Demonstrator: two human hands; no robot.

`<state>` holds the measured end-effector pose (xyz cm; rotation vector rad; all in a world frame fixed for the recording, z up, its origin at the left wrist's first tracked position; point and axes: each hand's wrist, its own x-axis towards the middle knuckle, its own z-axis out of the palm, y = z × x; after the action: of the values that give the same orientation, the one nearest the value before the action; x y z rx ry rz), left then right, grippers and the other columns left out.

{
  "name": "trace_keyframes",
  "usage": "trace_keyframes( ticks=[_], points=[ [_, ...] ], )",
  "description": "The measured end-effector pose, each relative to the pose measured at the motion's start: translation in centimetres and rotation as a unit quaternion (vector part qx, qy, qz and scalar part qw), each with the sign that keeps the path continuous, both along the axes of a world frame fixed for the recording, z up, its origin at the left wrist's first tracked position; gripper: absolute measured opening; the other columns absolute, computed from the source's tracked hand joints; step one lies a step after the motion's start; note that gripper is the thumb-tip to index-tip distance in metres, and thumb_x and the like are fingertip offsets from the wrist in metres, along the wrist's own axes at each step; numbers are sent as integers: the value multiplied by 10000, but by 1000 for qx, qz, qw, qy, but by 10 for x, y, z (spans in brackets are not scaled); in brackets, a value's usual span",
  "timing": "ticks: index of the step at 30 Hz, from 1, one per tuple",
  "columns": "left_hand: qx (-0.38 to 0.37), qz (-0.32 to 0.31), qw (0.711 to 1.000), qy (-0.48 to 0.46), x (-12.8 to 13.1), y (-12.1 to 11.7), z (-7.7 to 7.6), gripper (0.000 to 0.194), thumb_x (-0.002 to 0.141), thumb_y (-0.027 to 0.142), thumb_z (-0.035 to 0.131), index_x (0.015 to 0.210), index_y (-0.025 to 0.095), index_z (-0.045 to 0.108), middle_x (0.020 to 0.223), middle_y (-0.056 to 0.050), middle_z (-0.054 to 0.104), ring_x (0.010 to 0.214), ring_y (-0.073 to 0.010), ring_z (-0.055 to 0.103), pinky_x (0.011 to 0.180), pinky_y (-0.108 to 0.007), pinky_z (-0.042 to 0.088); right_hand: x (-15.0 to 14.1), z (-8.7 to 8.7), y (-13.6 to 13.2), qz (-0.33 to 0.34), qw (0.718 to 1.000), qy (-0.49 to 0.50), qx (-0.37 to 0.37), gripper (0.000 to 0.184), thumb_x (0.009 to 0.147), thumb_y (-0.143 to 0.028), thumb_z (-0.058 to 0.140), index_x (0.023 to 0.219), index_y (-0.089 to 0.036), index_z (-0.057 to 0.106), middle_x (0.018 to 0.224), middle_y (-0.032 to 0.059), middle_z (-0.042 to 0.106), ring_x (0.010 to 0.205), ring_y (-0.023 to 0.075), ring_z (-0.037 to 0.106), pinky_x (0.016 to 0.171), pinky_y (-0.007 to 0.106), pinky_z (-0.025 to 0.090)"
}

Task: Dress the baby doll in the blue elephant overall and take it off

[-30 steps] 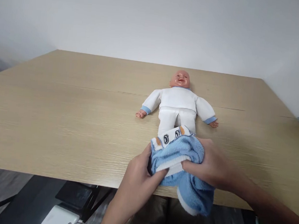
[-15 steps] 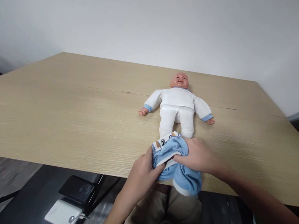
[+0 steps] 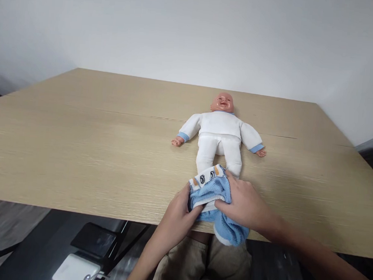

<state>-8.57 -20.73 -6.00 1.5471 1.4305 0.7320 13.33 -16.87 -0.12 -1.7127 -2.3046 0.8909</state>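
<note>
A baby doll in white clothes with blue cuffs lies on its back, head toward the wall and arms spread. Over its lower legs is a bunched blue terry garment with white trim and a white band printed with eyes and orange patches. My left hand grips the garment's left side, thumb on top. On the right side, my right hand pinches the cloth near its opening. One blue part of the garment hangs over the table's front edge. The doll's feet are hidden by the cloth and my hands.
The doll rests on a light wooden table that reaches back to a white wall. Below the front edge, at left, a black phone-like slab and a white power bank with a cable lie on a dark surface.
My right hand has shifted its hold slightly along the garment's right side. The printed band is now spread flatter, with its eyes showing more clearly. The doll stays put.
</note>
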Motion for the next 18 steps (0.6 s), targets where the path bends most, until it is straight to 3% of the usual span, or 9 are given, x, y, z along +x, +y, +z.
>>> trace_keyframes(
  ticks=[5,10,14,18],
  points=[
    [-13,0,1000,-22,1,1,1,383,1006,369,587,1339,205,490,1255,-115,731,1166,-307,700,1052,-454,545,7,-3,9,9,996,86,-13,557,877,-280,741,1418,-174,663,1287,145,821,1130,392,780,952,467,537],
    [19,7,995,-100,2,2,-2,360,1064,330,567,1390,228,452,1270,-76,694,1139,-246,675,1022,-382,535,10,-5,9,-22,983,175,-58,666,787,-220,819,1427,-192,635,1218,110,842,1087,361,780,923,455,550],
    [76,18,988,-131,0,6,-6,347,1092,291,595,1412,239,473,1313,-65,658,1186,-213,652,1076,-348,513,10,-7,14,-24,978,203,-34,648,768,-239,839,1391,-214,661,1109,70,848,988,334,786,876,446,558],
    [138,28,981,-132,-2,16,-9,326,1122,324,600,1415,228,493,1341,-79,667,1227,-215,650,1102,-356,500,12,-8,28,7,972,234,11,373,758,-204,817,1119,-239,730,999,13,829,898,270,768,822,386,546]
  ],
)
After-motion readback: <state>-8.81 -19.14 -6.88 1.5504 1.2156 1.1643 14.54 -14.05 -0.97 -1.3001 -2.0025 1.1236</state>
